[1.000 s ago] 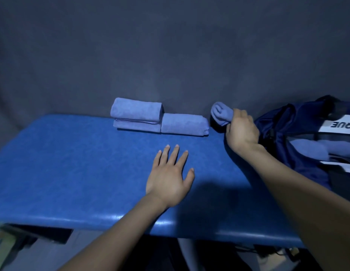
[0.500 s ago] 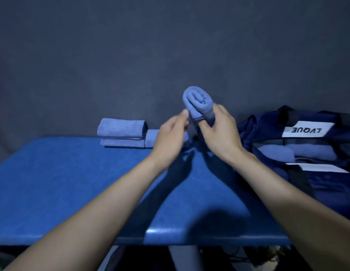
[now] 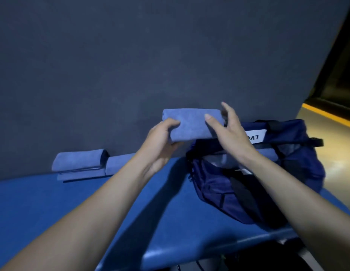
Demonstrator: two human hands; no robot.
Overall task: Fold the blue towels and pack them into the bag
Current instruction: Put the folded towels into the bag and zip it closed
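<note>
- The left hand point(image 3: 160, 137) has a closed grip on the left end of a folded towel point(image 3: 189, 124), thumb on top and fingers curled under.
- The right hand point(image 3: 228, 132) holds the right end, thumb pressed on the front face, fingers spread behind.
- The towel lies level in the air, above the worktop point(image 3: 43, 202) and just left of the open bag point(image 3: 287, 173).
- Paler blue cloth shows inside the bag.
- More folded towels point(image 3: 80, 163) lie at the worktop's far edge, against the dark backdrop point(image 3: 131, 65).

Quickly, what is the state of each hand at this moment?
Left hand: grips the left end of the rolled towel.
Right hand: holds the towel's right end, thumb in front, some fingers extended.
</note>
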